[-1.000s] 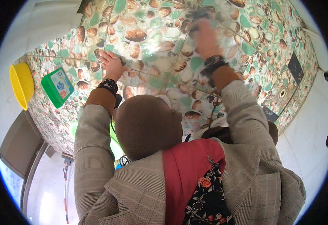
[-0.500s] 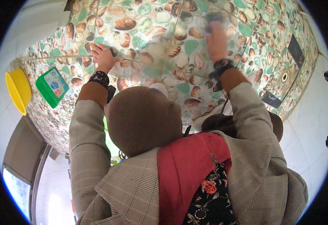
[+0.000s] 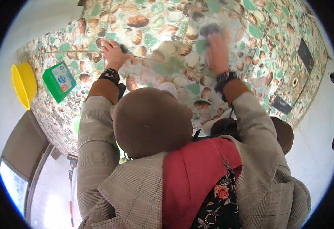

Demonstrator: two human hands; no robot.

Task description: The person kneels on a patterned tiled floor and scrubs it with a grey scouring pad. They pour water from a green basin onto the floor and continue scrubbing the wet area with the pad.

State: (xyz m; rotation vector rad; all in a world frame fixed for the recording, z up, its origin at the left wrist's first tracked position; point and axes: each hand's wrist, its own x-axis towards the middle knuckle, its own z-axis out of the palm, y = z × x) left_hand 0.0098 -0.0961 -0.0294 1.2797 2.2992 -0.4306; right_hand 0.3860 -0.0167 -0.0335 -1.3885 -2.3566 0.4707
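Low over a pebble-patterned tile floor (image 3: pixel 167 47), both my arms reach forward. My left hand (image 3: pixel 115 56) rests on the tiles with its fingers spread and nothing in it. My right hand (image 3: pixel 217 53), smeared by motion, presses a dark scrubbing pad (image 3: pixel 209 29) against the floor at the upper middle. The pad is blurred, and its exact kind does not show. Whitish wet streaks and a sheen lie on the tiles between the hands.
A green plastic container (image 3: pixel 54 86) with a label and a yellow basin (image 3: pixel 25 86) stand at left. At right are a round floor drain (image 3: pixel 294 81) and dark rectangular pieces (image 3: pixel 305 55). A long-handled tool (image 3: pixel 71 191) lies near the door (image 3: pixel 24 147).
My right hand and the pad have swept nearer and slightly left across the tiles. My left hand keeps its place on the floor, while the whole view has shifted a little.
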